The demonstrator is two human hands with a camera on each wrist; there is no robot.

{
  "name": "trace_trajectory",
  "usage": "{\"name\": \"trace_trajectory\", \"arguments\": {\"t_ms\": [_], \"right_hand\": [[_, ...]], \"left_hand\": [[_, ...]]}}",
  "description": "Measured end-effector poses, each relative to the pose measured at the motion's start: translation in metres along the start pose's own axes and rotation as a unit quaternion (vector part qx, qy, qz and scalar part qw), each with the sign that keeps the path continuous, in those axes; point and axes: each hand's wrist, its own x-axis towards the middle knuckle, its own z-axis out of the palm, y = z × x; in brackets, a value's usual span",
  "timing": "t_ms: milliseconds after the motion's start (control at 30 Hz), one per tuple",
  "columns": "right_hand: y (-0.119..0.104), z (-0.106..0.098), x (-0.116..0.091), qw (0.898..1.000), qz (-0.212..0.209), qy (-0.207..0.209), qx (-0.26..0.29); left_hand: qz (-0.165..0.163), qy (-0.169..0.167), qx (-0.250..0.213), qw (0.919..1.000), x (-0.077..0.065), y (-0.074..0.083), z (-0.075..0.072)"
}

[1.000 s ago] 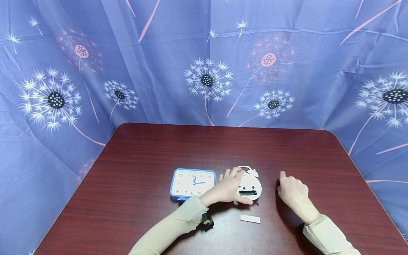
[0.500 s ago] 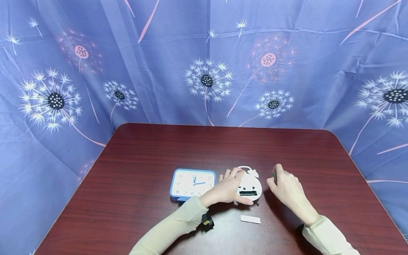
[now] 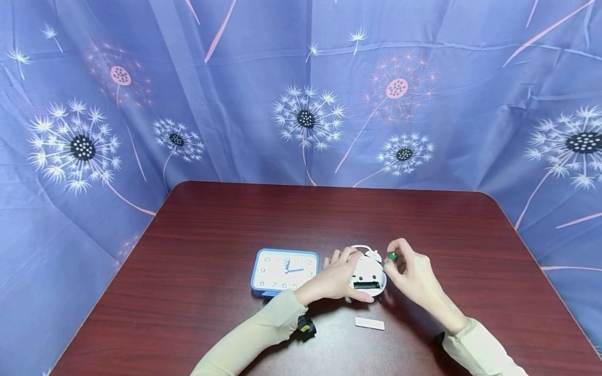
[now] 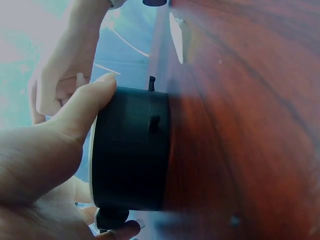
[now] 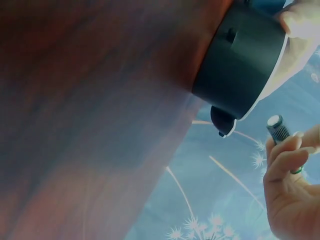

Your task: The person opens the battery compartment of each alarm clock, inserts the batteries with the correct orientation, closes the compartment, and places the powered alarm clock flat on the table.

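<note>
A round white twin-bell alarm clock (image 3: 364,269) lies with its back up, its long battery slot uncovered. My left hand (image 3: 333,279) grips the clock from its left side, thumb along the near edge; in the left wrist view the clock's side (image 4: 132,150) looks dark. Just right of the clock, my right hand (image 3: 416,274) pinches a small battery (image 3: 392,256) with a green end. In the right wrist view, the battery (image 5: 279,131) sticks out between thumb and fingers, apart from the clock. A flat white battery cover (image 3: 369,323) rests on the table below the clock.
To the left stands a blue-rimmed rectangular clock (image 3: 285,271), close beside my left hand and sleeve. A dark red wooden table (image 3: 226,219) bears everything, with a blue dandelion-print curtain (image 3: 235,104) behind its far edge. A black wrist device (image 3: 306,327) sits under the left sleeve.
My right hand has lifted from the table on the right and moved left to the clock's edge, and the green-ended battery now shows in its fingers. The left hand has stayed put.
</note>
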Motion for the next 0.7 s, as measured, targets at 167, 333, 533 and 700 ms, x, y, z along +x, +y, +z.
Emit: {"name": "trace_trajectory", "arguments": {"t_ms": [167,333,533,700], "right_hand": [[-0.0015,0.0017,-0.0014,0.998,-0.026,-0.033,0.042],[-0.0037,0.0042,-0.0025,0.993,-0.053,-0.075,0.075],[-0.0053,0.0061,-0.0039,0.989,-0.076,-0.106,0.070],[-0.0054,0.0067,-0.0048,0.987,-0.083,-0.125,0.058]], "left_hand": [[0.001,-0.001,-0.005,1.0000,-0.0003,0.0002,-0.0006],[0.001,-0.004,-0.007,1.0000,-0.0008,0.0003,-0.0008],[-0.001,-0.006,-0.006,1.0000,-0.0004,-0.0001,0.0000],[0.002,-0.005,-0.008,1.0000,0.0005,-0.0011,0.0011]]}}
